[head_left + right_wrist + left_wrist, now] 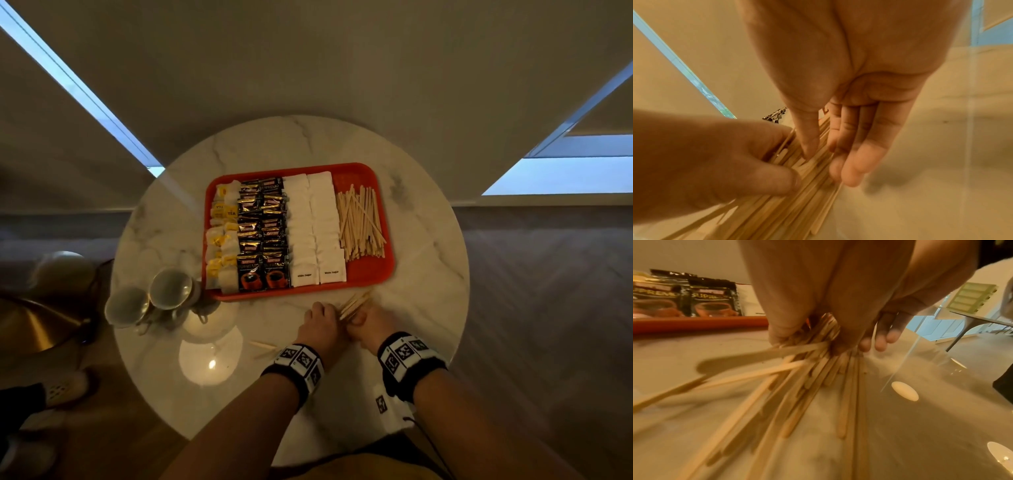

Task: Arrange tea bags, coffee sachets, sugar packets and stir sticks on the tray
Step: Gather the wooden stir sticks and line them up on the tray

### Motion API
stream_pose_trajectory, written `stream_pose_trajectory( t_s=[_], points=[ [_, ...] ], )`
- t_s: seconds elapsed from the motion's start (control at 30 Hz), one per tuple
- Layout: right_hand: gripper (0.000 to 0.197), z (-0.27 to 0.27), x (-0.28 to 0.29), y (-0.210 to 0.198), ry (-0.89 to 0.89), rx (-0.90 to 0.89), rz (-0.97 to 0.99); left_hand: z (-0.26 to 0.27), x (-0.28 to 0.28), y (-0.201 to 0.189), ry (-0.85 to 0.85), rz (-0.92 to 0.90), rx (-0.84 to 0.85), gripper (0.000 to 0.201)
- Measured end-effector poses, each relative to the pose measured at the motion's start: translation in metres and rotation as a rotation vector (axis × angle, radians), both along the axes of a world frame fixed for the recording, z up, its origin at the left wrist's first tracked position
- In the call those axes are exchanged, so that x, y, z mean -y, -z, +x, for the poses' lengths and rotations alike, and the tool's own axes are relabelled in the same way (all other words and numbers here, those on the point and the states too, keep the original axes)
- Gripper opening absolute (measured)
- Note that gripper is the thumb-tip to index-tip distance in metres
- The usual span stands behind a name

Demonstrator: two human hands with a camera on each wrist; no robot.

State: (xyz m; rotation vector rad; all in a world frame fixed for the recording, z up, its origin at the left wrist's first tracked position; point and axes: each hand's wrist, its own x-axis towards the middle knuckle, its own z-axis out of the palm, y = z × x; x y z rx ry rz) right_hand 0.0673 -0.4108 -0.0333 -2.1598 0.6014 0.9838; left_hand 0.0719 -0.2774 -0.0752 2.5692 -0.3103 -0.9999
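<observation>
A bundle of stir sticks (354, 306) sits low in the head view, just below the tray's near rim, gathered between the two hands on the marble tabletop (424, 274); the sticks are thin, flat, pale wood with rounded ends, and the bundle's long axis runs on a diagonal, its far ends pointing toward the upper right of the frame; in the left wrist view they fan out loosely toward the lower left, blurred. The left hand (320, 320) curls its fingers round the bundle from the left, and the right hand (371, 322) pinches it between thumb and nearly straight fingers from the right; the hands touch. The red tray (383, 274) at frame centre holds, from left to right, a column of tea bags (222, 236) with yellow tags, two columns of dark coffee sachets (262, 236), two columns of white sugar packets (313, 229), and a loose pile of more sticks (359, 222) lying roughly top to bottom. Two stray sticks (262, 349) lie on the tabletop left of the left wrist; cups (150, 301) stand at the tabletop's left edge.
</observation>
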Motion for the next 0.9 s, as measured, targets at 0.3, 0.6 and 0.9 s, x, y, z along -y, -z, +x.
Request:
stream_pose_trajectory(
  t_s=[0.3,0.6,0.9],
  points=[
    [0.010,0.003,0.008,-0.022,0.074,0.212,-0.102,0.010,-0.030,-0.012,0.054,-0.022,0.025,0.026],
    [0.039,0.049,-0.010,-0.056,0.180,0.419,-0.076,0.024,-0.041,-0.044,0.100,-0.302,0.113,0.030],
    [0.036,0.069,-0.029,-0.073,-0.056,0.524,-0.100,0.042,-0.038,-0.052,0.080,-0.336,0.158,0.035]
  ],
)
